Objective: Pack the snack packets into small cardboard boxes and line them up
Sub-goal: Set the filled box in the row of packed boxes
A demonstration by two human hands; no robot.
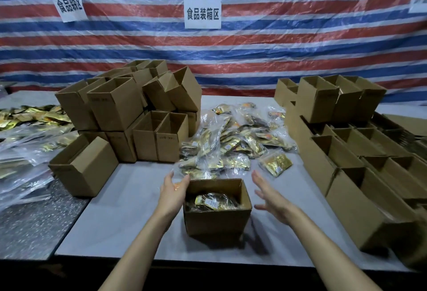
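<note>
A small open cardboard box [217, 220] stands on the grey table in front of me, with gold snack packets [213, 201] lying inside it. My left hand [173, 190] is flat against the box's left wall, fingers apart. Off to the box's right hovers my right hand [270, 194], open and clear of the cardboard. Behind the box lies a loose pile of gold packets in clear wrap [233, 142]. One packet [276, 163] lies apart at the pile's right edge.
Empty open boxes are stacked at the back left [129, 108], with one tipped box [84, 167] nearer. Rows of open boxes [360, 170] line the right side. More gold packets [34, 117] lie far left. A striped tarp with paper signs hangs behind.
</note>
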